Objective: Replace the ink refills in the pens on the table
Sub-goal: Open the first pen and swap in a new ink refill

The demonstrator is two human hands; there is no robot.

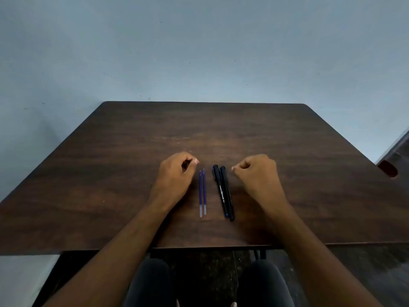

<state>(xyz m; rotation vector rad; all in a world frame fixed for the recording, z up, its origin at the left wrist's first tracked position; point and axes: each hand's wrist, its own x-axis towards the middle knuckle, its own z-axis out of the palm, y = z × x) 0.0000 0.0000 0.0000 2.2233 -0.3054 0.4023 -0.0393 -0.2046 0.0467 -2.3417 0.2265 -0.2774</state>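
Both our left hand (177,173) and right hand (256,173) sit loosely curled, holding nothing. Mid-worktop (110,173), refills (202,192) lie beside the pens (224,192); we'd grab one pen first, then uncap and unscrew it.

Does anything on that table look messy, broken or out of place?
Nothing stands out. Two blue refills lie side by side, two black pens lie together right of them, capped and intact. Both hands, left hand and right hand, hold nothing.

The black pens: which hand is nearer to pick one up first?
Probably the right hand: it rests just beside the black pens, holding nothing. The left hand lies beyond the refills.
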